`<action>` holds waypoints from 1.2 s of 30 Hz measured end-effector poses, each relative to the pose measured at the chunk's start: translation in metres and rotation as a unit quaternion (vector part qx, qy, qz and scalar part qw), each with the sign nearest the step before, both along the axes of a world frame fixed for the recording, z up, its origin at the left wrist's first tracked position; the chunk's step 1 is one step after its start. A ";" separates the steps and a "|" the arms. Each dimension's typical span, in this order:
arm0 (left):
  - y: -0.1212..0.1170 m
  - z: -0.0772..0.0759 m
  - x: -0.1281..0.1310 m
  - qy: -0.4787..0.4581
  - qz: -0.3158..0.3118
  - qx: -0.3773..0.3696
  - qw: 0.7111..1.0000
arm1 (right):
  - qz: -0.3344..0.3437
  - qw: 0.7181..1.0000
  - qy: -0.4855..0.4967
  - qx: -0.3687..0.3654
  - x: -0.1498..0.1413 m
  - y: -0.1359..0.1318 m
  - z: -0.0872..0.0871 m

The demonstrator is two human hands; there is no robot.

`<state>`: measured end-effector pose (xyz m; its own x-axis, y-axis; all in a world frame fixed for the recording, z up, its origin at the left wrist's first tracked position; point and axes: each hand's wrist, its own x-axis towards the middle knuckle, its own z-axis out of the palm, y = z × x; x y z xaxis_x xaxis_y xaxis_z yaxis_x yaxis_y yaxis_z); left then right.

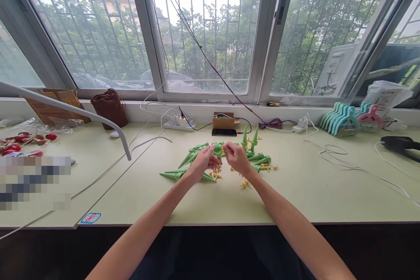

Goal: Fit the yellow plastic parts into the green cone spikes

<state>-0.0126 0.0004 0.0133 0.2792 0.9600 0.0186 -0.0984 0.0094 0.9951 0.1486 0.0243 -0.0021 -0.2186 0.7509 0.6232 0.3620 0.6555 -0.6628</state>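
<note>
My left hand (204, 162) is closed around a green plastic cone (217, 152), holding it with its round open end towards me. My right hand (236, 157) is pinched close to the cone's rim; what its fingertips hold is too small to make out. Under and around both hands lie several green cone spikes (183, 162) flat on the pale green table (295, 192), and two stand upright (249, 138) behind my right hand. Small yellow plastic pieces (244, 183) are scattered among them.
A black phone (224, 132) and a small cardboard box (223, 121) sit behind the cones, with a power strip (177, 123) and white cables. A brown pouch (110, 108) and red toys (19, 140) are left. Teal hangers (339, 119) stand right. A white lamp arm (78, 116) crosses left.
</note>
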 end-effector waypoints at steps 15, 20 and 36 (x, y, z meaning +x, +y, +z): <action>-0.002 0.003 0.000 0.054 0.011 0.040 0.998 | -0.018 1.000 -0.012 0.001 0.000 0.000 0.000; -0.005 -0.001 0.002 0.129 0.033 0.152 0.979 | -0.028 0.999 -0.018 0.002 0.000 0.002 -0.002; -0.006 -0.007 0.003 0.280 0.087 0.326 0.899 | -0.039 0.999 -0.037 -0.003 0.000 0.003 -0.001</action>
